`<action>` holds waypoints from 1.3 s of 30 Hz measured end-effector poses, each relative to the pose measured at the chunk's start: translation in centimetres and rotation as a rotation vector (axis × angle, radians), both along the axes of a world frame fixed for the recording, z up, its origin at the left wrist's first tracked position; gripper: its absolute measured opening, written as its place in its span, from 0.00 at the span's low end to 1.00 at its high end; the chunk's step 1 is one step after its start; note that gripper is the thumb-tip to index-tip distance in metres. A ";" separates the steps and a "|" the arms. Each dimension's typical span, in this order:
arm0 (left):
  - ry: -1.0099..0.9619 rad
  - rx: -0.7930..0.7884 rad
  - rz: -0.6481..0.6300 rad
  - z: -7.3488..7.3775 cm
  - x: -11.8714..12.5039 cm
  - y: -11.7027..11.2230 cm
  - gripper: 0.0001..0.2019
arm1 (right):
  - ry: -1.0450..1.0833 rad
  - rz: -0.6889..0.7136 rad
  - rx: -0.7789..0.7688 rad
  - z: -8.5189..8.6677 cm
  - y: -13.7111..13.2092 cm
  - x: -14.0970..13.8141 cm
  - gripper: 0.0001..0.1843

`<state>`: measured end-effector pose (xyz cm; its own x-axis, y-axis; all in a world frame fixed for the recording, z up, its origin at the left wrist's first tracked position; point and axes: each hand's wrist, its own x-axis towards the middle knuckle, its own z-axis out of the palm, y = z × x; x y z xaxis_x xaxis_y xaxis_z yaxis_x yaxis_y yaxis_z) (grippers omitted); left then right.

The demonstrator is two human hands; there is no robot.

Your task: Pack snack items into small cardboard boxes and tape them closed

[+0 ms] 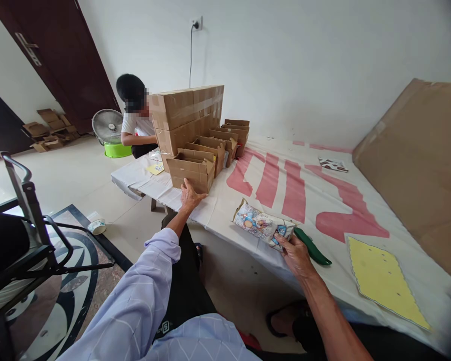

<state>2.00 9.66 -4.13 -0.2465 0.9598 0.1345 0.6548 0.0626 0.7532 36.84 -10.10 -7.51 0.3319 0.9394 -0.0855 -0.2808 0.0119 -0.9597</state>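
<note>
My left hand (190, 194) reaches forward and rests against the front of the nearest small cardboard box (191, 173), fingers curled on its lower edge. This box heads a row of open cardboard boxes (225, 140) on the low table. My right hand (295, 253) grips one end of a colourful printed packet (261, 224) lying near the table's front edge. A green-handled tool (312, 247) lies just to the right of that hand, touching the table cloth.
The white cloth with red stripes (285, 185) covers the table. Taped larger cartons (188, 113) stand behind the row. A yellow sheet (383, 278) and a big cardboard slab (417, 165) lie right. Another person (135, 120) sits beyond; a fan (107, 125) and chair frame (30, 210) stand left.
</note>
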 end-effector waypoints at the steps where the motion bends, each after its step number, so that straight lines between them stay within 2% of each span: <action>1: -0.006 -0.005 0.010 0.0 0.3 0.3 0.67 | 0.001 0.009 0.008 0.0 0.4 0.1 0.27; 8: -0.015 0.019 0.026 0.1 -0.1 2.1 0.69 | -0.010 0.060 0.039 -0.3 2.2 0.7 0.25; 17: -0.013 0.159 -0.016 -1.9 -2.0 4.0 0.62 | -0.033 0.106 0.065 -0.5 3.1 0.1 0.22; 22: 0.007 0.176 -0.029 -2.3 -2.1 5.0 0.63 | -0.048 0.117 0.035 -0.8 2.9 0.1 0.25; 29: 0.027 0.176 -0.017 -1.9 0.0 7.3 0.64 | -0.035 0.104 0.037 -1.4 2.6 0.6 0.28; 39: 0.062 0.091 0.025 -0.1 5.2 11.6 0.61 | -0.068 0.107 0.013 -2.5 2.0 1.2 0.27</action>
